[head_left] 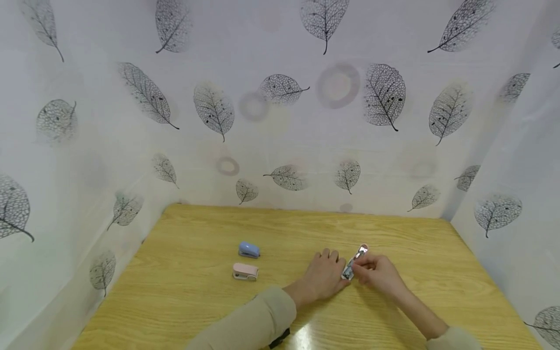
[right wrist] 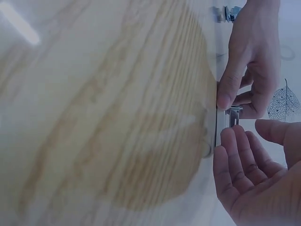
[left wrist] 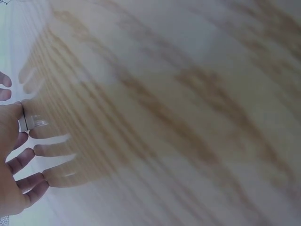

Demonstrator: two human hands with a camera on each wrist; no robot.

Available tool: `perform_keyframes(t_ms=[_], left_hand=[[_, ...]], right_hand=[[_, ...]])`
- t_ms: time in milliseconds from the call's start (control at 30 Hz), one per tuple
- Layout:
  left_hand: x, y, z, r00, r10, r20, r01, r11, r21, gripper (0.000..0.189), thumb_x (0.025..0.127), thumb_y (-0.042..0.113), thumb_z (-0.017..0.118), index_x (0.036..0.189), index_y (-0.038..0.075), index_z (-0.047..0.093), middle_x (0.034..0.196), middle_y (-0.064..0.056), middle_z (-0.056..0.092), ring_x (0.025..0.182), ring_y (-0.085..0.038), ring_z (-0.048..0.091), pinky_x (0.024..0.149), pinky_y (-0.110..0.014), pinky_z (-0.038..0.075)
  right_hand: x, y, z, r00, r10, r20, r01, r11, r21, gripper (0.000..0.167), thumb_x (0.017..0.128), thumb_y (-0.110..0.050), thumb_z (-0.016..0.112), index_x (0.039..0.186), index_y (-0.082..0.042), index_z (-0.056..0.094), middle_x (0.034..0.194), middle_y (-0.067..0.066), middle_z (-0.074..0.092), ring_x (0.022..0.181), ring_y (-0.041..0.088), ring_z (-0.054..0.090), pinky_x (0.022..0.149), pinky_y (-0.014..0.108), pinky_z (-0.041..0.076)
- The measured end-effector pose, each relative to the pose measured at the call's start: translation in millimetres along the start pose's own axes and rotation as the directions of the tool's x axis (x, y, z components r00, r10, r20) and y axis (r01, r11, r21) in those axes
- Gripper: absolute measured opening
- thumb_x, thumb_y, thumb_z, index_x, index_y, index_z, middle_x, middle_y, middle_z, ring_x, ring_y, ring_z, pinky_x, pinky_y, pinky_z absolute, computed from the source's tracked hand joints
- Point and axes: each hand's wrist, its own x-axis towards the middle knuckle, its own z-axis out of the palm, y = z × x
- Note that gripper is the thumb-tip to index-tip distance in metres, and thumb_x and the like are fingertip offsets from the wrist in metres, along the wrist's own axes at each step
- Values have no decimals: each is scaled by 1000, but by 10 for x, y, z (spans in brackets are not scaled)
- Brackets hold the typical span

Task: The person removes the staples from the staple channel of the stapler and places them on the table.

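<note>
A small stapler (head_left: pixel 355 262) stands opened out at a slant, its silver metal showing beside a pinkish upper end. My left hand (head_left: pixel 324 275) rests low on the table and grips the stapler's near end by the thumb. In the right wrist view, the left thumb (right wrist: pixel 228 89) lies right beside the metal part (right wrist: pixel 233 115). From the other side, my right hand (head_left: pixel 379 274) brings thumb and fingertips together on the stapler's middle. Its fingertips (right wrist: pixel 239 133) meet the metal in the right wrist view. The left wrist view catches the light block-like end (left wrist: pixel 26 123) between fingers.
To the left on the wood-grain table (head_left: pixel 197 311) are a blue mini stapler (head_left: pixel 249 250) and a pink mini stapler (head_left: pixel 245 271), the blue one farther back. A pale curtain with leaf prints (head_left: pixel 288 177) encloses the table's back and sides.
</note>
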Motion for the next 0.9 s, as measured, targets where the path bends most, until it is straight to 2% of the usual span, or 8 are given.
perform_keyframes(t_ms=[333,633,900], left_hand=[[-8,10,-17,1000,-4,16,3,1000,10,48,101,70,52,120,27,63,109,7,61,99,-11,54,82,-27,48],[-15,19,-5,1000,-9,17,9,1000,4,49,101,70,52,121,26,64,114,6,63,100,-12,55,83,-28,49],[-14,9,-15,1000,-10,11,10,1000,11,49,101,70,52,121,26,64,113,6,63,100,-12,55,82,-27,49]], right_hand=[[27,32,15,999,49,14,-48,998,-38,24,101,-13,69,111,9,72,90,11,74,69,13,68,56,23,53],[39,-34,-4,999,20,50,-18,999,-44,26,102,-11,68,111,13,72,89,15,78,69,16,70,55,25,53],[62,-29,16,996,29,79,-27,999,-23,23,101,-9,67,107,13,71,84,10,75,66,13,67,52,21,48]])
